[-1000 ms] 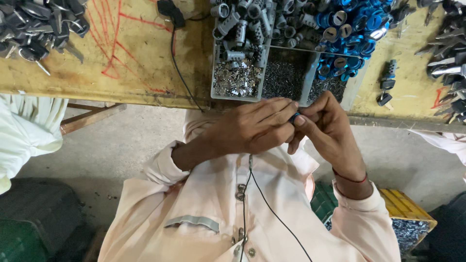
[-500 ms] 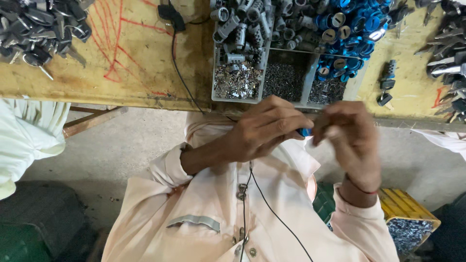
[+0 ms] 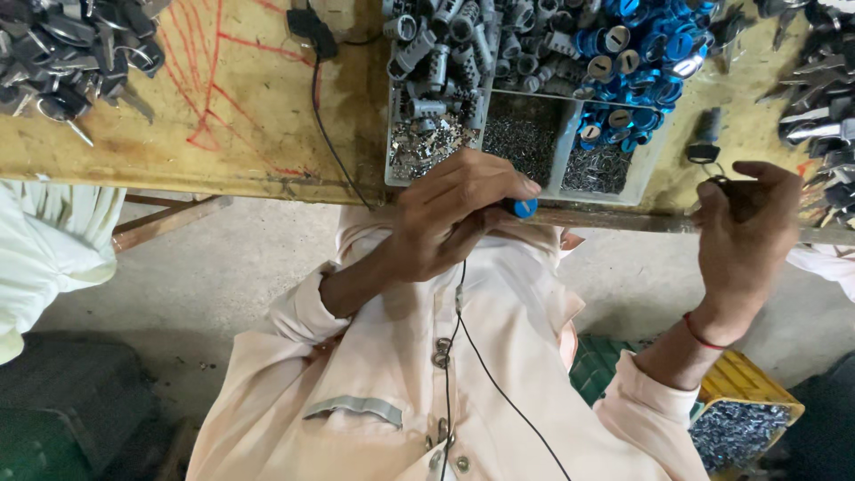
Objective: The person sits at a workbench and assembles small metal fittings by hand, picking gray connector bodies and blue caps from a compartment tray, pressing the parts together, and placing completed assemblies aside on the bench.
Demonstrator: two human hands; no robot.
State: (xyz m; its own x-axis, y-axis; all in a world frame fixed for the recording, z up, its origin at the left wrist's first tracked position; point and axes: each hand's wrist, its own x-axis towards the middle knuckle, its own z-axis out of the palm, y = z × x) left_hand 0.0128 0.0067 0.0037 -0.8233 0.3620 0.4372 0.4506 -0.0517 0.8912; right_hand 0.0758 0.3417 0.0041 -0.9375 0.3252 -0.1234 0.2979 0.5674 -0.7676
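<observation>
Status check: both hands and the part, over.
Left hand closed on small blue round-capped part. Right hand apart, pinching a small dark piece, unclear. Divided grey parts tray just ahead, nothing between.

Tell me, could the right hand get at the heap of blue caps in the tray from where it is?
Probably yes. The right hand is raised at the bench edge, pinching a small dark part, and the blue caps lie open-topped just ahead with nothing between. But its fingers are occupied.

A blue cylinder part (image 3: 521,207) is gripped. Red scribbles (image 3: 209,89) are seen on the yellow workbench (image 3: 267,134). Blue caps (image 3: 641,44) and grey metal cylinders (image 3: 445,44) are heaped.
</observation>
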